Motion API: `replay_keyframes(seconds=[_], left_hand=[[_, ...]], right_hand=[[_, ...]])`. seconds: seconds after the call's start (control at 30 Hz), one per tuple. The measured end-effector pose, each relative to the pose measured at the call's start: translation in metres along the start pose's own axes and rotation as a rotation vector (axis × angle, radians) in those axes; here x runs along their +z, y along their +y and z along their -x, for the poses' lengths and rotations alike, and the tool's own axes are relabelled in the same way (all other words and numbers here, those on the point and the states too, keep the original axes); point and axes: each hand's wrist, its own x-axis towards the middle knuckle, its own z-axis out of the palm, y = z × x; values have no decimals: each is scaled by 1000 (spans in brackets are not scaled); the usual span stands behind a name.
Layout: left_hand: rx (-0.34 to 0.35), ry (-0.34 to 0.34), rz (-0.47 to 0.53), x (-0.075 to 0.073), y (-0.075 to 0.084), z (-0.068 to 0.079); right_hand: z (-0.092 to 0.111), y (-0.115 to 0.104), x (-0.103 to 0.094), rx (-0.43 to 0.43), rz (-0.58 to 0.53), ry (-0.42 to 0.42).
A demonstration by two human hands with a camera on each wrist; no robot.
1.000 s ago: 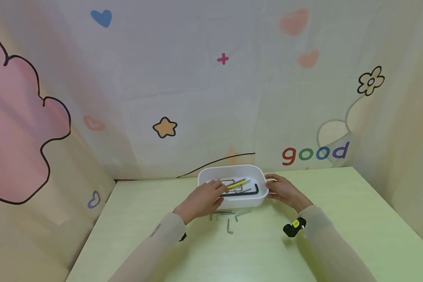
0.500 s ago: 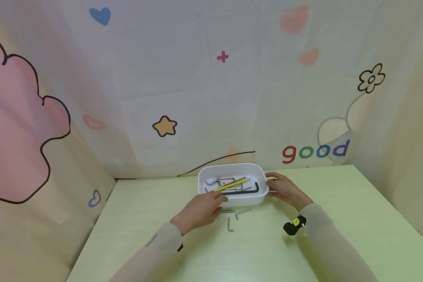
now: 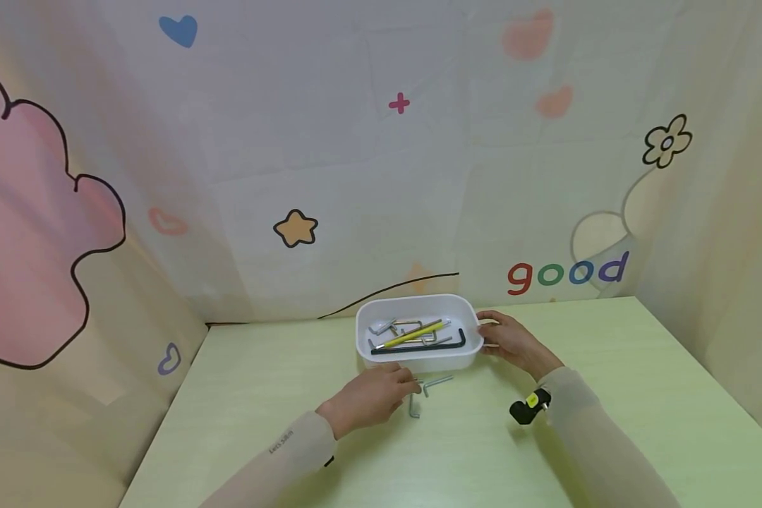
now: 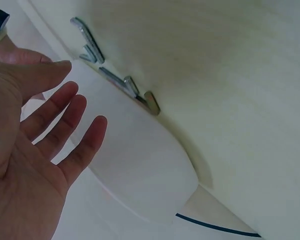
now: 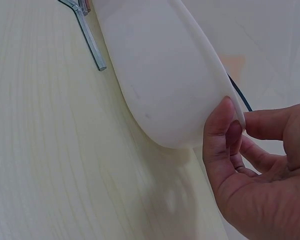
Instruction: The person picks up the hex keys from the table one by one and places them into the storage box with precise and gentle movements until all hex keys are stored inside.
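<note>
A white plastic tray (image 3: 428, 364) holds several metal hex keys, among them a long black hex key (image 3: 428, 346) and a yellow bar (image 3: 413, 334) lying across the rest. My right hand (image 3: 516, 343) pinches the tray's right rim between thumb and fingers, plain in the right wrist view beside the tray wall (image 5: 155, 75). Just in front of the tray my left hand (image 3: 371, 396) hovers over loose hex keys on the table. Its fingers are loosely bent with nothing between them in the left wrist view. One silver hex key (image 3: 415, 408) and another, angled hex key (image 3: 438, 384) lie near its fingertips.
The pale green table (image 3: 482, 458) ends at a printed curtain (image 3: 355, 176) close behind the tray. In the left wrist view, several hex keys lie along the tray's front wall, one brassy hex key (image 4: 152, 103) among them.
My left hand has come out of the tray and down over the hex keys in front of it, uncovering the tray's left side. The right hand stays on the rim.
</note>
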Motion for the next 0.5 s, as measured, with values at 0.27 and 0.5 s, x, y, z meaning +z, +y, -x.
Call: replay_keyframes(seconds=[0.27,0.5], left_hand=[[32,-25,-41,8,6,-5],[30,-61,-88,14,9,-6]], right_hand=[[-1,1,-1,-10,-4,-5],[-2,2,-1,-18,-1,-3]])
